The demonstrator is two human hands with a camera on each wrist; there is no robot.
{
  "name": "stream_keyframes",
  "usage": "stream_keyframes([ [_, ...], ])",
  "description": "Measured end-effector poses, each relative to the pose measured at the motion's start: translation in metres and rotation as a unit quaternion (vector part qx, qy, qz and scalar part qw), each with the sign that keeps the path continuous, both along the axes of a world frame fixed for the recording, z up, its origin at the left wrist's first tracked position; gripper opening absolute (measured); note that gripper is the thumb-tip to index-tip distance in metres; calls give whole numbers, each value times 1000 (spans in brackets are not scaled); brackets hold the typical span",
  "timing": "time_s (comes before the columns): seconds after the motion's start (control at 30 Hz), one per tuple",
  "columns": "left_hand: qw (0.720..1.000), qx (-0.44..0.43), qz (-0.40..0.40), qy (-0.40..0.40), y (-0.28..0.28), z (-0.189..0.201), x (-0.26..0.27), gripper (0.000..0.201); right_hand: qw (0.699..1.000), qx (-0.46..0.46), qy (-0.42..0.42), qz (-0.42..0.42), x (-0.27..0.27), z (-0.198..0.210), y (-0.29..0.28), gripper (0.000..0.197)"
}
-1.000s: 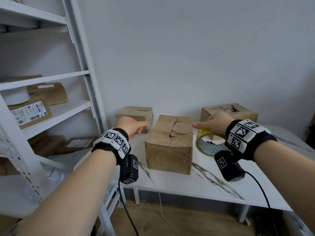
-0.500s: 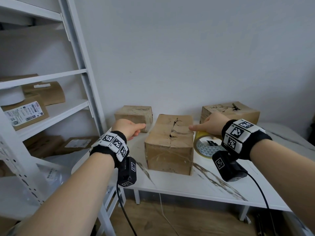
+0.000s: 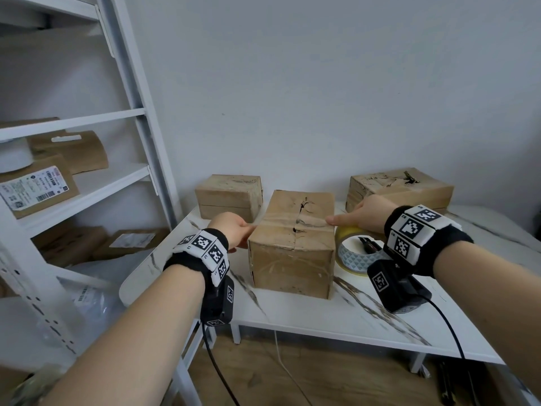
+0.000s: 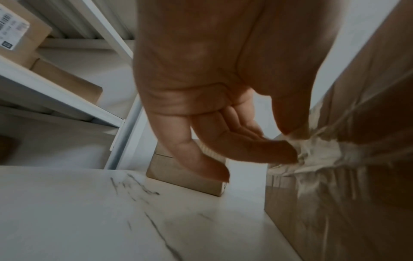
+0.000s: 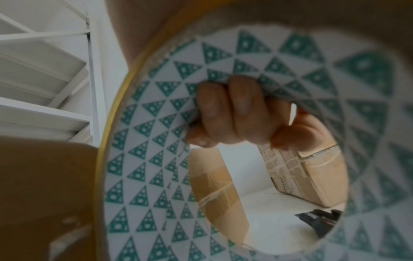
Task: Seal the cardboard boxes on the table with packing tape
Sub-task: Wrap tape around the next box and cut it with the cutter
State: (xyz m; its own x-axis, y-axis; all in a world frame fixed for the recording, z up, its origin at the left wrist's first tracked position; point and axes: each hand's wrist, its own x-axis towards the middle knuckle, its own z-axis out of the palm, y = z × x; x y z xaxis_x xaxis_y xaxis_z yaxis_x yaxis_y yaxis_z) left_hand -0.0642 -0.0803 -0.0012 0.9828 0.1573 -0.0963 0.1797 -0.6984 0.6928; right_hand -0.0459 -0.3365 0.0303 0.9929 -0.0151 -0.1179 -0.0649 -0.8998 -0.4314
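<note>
While two hands work: three boxes, one tape roll.

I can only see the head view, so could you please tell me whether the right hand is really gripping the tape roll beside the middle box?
Observer: Yes. In the right wrist view the right hand has its fingers curled through the core of the tape roll, around its wall.
Operator: Thank you. Does the left hand have hold of the tape, or is it only touching the box?
Observer: It has hold of it. In the left wrist view the left hand pinches the crumpled end of the tape strip between thumb and forefinger, at the upper left edge of the middle box.
</note>
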Motion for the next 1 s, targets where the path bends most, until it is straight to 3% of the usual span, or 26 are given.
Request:
stream_keyframes([
  [0.2,998,47,-29,25,-7,3,-5,31,1000,5,-3,-1,0,-1,1,66],
  [0.27,992,106,-40,52,-9,7,-10,24,1000,2,-7,2,-1,-1,2,66],
  [0.37,970,234,-38,56,-10,9,-14,43,1000,1,-11,1,-4,-1,2,65],
  [0.43,974,225,-35,15,-7,11,-14,47,1000,-4,-15,1,-5,-1,1,66],
  [0.5,978,189,-10,-85,-4,20,-18,39,1000,-8,-24,0,-7,-1,1,66],
  [0.57,970,187,-50,-150,-13,30,-26,38,999,-9,-37,2,-8,-1,3,65],
  [0.63,951,234,-148,-141,-34,31,-38,49,998,-7,-58,0,-9,0,4,63],
  [0.7,920,321,-208,-83,-49,21,-46,65,996,2,-84,0,-11,0,3,60],
  [0.77,905,368,-204,-54,-51,10,-45,77,994,27,-108,4,-12,-1,1,55],
  [0.9,902,382,-197,-44,-54,9,-43,90,983,132,-126,4,-16,-3,-3,42],
  [1.0,892,403,-197,-49,-57,9,-42,94,983,139,-119,31,-22,-4,-4,32],
])
